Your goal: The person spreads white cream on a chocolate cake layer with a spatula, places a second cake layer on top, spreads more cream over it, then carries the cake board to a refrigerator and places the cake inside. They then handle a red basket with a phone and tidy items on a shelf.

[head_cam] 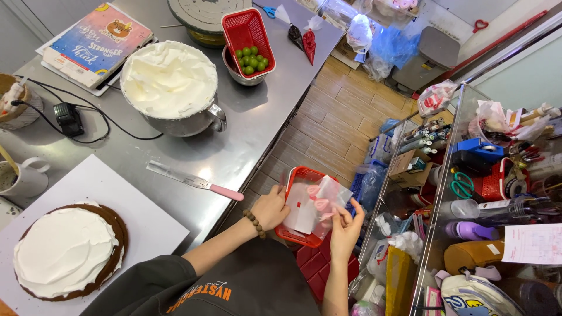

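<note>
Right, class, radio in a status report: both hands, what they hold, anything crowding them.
Left hand grips red basket rim. Right hand pinches clear plastic bag over it. Table edge close left, glass shelf close right.

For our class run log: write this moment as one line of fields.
left hand: grips red basket rim | right hand: pinches clear plastic bag over basket | steel table: cream-topped cake, bowl of whipped cream

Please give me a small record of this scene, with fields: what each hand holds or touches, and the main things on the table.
left hand: left hand grips the rim of a red plastic basket
right hand: right hand pinches a clear plastic bag over the basket
cake: chocolate cake covered with white cream, on a white board
bowl: metal bowl full of whipped cream
tool: pink-handled spatula
fruit: green fruits in a second red basket
</note>
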